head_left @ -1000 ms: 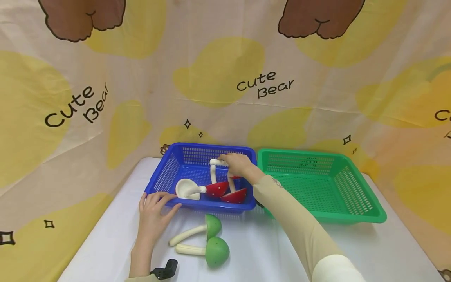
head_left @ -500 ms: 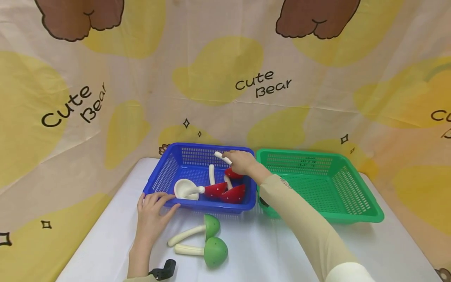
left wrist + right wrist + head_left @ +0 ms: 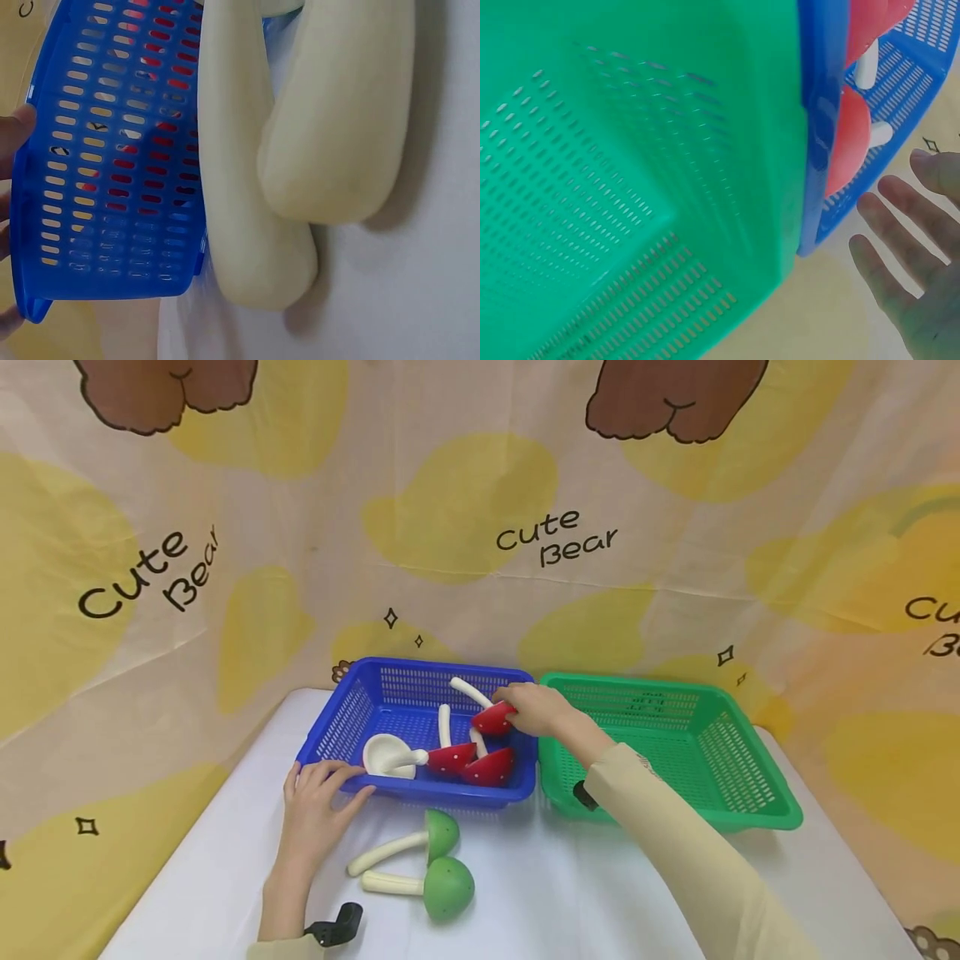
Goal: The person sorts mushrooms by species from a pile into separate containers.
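My left hand [image 3: 317,802] grips the near left rim of a blue basket [image 3: 442,792], thumb outside and fingers over the edge. Three red toy mushrooms with white stems lie inside; the rear one [image 3: 491,719] leans at the right wall, its stem pointing up and left. A white toy mushroom [image 3: 384,755] lies at the front left of the basket. Beside the rear red mushroom is my right hand [image 3: 534,708]; in the right wrist view its fingers [image 3: 881,274] are spread, holding nothing. In front of the basket lie two green toy mushrooms [image 3: 448,889] on the table.
A green basket [image 3: 660,752] stands against the blue one on its right. The table wears a white cloth [image 3: 570,893]. Behind hangs a patterned cloth [image 3: 450,510]. In the left wrist view, cream mushroom stems [image 3: 337,135] lie close to the blue basket's wall.
My right hand has let go of the rear red mushroom's white stem and moved right, leaving that mushroom leaning in the basket. The left hand stays on the rim.
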A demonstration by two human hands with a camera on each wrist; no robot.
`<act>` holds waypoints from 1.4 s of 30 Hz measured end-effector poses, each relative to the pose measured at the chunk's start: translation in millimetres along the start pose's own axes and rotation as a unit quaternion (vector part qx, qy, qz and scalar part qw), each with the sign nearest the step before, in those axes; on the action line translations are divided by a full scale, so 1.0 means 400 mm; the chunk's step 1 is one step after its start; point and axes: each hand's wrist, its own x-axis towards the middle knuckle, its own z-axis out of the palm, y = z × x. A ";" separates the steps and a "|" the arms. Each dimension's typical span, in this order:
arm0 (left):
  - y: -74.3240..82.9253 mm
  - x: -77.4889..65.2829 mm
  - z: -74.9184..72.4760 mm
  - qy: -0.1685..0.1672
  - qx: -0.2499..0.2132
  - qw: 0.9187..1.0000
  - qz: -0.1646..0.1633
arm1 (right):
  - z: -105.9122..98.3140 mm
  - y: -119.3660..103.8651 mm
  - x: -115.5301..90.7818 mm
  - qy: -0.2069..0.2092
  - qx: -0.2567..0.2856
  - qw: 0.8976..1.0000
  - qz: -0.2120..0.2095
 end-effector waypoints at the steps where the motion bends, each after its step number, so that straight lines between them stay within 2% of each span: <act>1: 0.001 0.000 0.000 -0.002 0.000 1.000 0.000 | 0.001 0.006 -0.008 0.002 0.001 1.000 0.001; 10: 0.012 0.002 -0.012 -0.016 0.000 1.000 0.004 | 0.001 0.054 -0.088 0.009 0.050 0.999 0.010; 13: 0.017 0.009 -0.021 -0.021 -0.006 1.000 0.016 | -0.001 0.070 -0.121 0.016 0.072 0.997 0.012; 17: 0.022 0.019 -0.031 -0.018 -0.009 0.998 0.067 | 0.000 0.095 -0.171 0.033 0.094 0.995 0.016; 22: 0.036 0.022 -0.037 -0.024 0.001 0.990 0.141 | 0.009 0.122 -0.237 0.060 0.122 0.990 0.024; 28: 0.071 0.014 -0.035 -0.074 0.003 0.979 0.191 | 0.024 0.141 -0.313 0.098 0.131 0.986 0.044; 36: 0.111 -0.016 -0.032 -0.134 -0.001 0.970 0.205 | 0.052 0.163 -0.397 0.147 0.125 0.979 0.068; 42: 0.139 -0.039 -0.020 -0.176 -0.010 0.961 0.215 | 0.061 0.189 -0.461 0.183 0.140 0.969 0.086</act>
